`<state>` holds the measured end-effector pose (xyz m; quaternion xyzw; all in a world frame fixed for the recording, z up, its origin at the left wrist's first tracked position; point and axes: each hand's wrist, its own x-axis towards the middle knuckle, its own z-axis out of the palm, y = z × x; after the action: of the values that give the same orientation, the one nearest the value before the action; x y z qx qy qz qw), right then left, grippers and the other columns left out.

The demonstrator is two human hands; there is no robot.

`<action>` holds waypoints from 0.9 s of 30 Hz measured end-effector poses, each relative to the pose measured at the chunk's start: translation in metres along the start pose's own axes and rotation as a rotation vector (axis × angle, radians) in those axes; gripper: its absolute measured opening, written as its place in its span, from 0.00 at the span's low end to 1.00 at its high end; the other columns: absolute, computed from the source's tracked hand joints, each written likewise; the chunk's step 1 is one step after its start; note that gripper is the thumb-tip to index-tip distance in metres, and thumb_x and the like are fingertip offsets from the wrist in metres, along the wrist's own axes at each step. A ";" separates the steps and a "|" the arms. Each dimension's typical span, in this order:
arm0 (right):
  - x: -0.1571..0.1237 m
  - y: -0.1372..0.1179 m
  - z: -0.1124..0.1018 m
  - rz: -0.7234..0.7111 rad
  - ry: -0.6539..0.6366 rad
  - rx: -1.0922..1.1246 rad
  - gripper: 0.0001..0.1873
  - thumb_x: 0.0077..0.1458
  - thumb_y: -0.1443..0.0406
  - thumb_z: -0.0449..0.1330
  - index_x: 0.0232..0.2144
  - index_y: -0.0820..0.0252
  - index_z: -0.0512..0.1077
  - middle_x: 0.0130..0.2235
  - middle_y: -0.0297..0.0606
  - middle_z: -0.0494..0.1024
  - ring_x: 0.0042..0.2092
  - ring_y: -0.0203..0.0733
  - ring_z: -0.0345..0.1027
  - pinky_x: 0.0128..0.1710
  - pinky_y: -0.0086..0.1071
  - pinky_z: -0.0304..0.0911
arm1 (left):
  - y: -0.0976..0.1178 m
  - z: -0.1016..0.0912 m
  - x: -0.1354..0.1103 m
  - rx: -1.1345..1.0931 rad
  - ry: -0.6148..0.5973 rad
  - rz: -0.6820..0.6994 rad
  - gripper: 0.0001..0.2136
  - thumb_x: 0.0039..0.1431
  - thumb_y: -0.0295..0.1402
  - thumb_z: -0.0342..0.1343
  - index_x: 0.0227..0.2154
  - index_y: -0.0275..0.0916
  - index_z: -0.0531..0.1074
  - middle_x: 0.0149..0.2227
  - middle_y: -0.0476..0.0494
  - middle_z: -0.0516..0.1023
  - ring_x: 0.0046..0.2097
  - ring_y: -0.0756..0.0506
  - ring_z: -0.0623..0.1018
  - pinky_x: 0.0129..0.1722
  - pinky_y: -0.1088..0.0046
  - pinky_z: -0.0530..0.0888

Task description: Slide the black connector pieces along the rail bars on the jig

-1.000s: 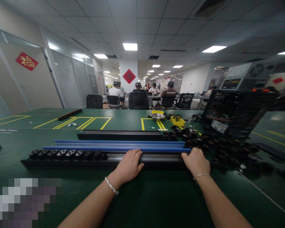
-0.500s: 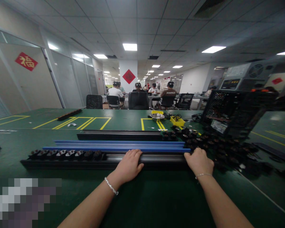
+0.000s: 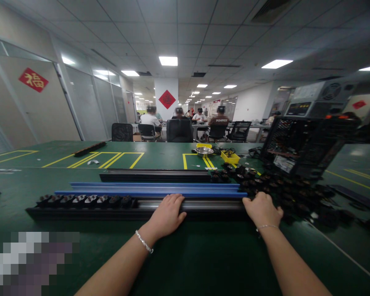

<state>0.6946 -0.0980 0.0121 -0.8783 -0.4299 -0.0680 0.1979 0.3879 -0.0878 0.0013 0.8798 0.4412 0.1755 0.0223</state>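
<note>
A long black rail point(image 3: 214, 209) lies across the table in front of me. Several black plugs point(image 3: 90, 200) with metal pins sit in a row in its left part. My left hand point(image 3: 169, 213) lies over the rail's middle, fingers on the far side and thumb on the near side, gripping it. By the rail's right end, my right hand point(image 3: 261, 210) is closed with bent fingers; whatever it may hold is hidden. Just behind the rail lie blue rails point(image 3: 154, 189), and behind those another black rail point(image 3: 156, 176).
A heap of black plugs point(image 3: 302, 193) spreads right of my right hand. Behind it stands an open computer case point(image 3: 302, 148). Farther back are a metal bowl point(image 3: 204, 152) and a yellow bin point(image 3: 230, 158). A dark strip point(image 3: 90, 149) lies at the far left. People sit in the background.
My right hand has shifted slightly to the right, just off the rail's end toward the plug heap. My left hand stays in place on the black rail.
</note>
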 end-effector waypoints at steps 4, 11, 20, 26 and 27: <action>0.000 0.002 0.000 0.000 0.017 0.004 0.22 0.49 0.57 0.45 0.40 0.66 0.65 0.44 0.51 0.68 0.45 0.54 0.65 0.49 0.51 0.51 | 0.000 0.001 0.000 0.001 0.006 0.003 0.23 0.59 0.42 0.45 0.55 0.38 0.58 0.58 0.39 0.62 0.59 0.42 0.60 0.59 0.60 0.54; 0.003 0.005 0.002 0.016 0.032 0.001 0.22 0.49 0.57 0.45 0.39 0.66 0.66 0.43 0.50 0.69 0.44 0.53 0.66 0.48 0.49 0.53 | 0.004 -0.003 0.001 0.017 -0.002 -0.009 0.23 0.58 0.39 0.46 0.54 0.36 0.59 0.57 0.38 0.64 0.58 0.41 0.61 0.59 0.61 0.55; 0.007 0.012 0.004 0.029 0.033 0.029 0.23 0.49 0.55 0.45 0.40 0.65 0.66 0.45 0.51 0.69 0.43 0.54 0.66 0.48 0.52 0.52 | 0.002 -0.003 0.000 0.011 0.000 -0.003 0.23 0.58 0.41 0.45 0.55 0.36 0.58 0.57 0.38 0.63 0.59 0.41 0.61 0.59 0.60 0.55; 0.009 0.014 0.002 0.030 0.034 0.030 0.23 0.49 0.55 0.45 0.39 0.65 0.67 0.43 0.51 0.69 0.43 0.54 0.66 0.44 0.48 0.57 | 0.002 -0.004 -0.001 0.007 -0.003 -0.006 0.23 0.58 0.41 0.45 0.55 0.36 0.59 0.57 0.38 0.63 0.59 0.41 0.61 0.59 0.60 0.55; 0.010 0.015 0.001 0.031 0.033 0.035 0.22 0.49 0.55 0.46 0.39 0.64 0.67 0.42 0.51 0.69 0.44 0.54 0.66 0.43 0.47 0.58 | 0.002 -0.004 -0.001 0.006 -0.007 -0.008 0.23 0.59 0.41 0.45 0.55 0.36 0.59 0.57 0.38 0.63 0.59 0.41 0.60 0.59 0.60 0.55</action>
<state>0.7122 -0.0987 0.0092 -0.8799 -0.4142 -0.0718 0.2214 0.3881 -0.0902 0.0050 0.8787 0.4451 0.1712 0.0220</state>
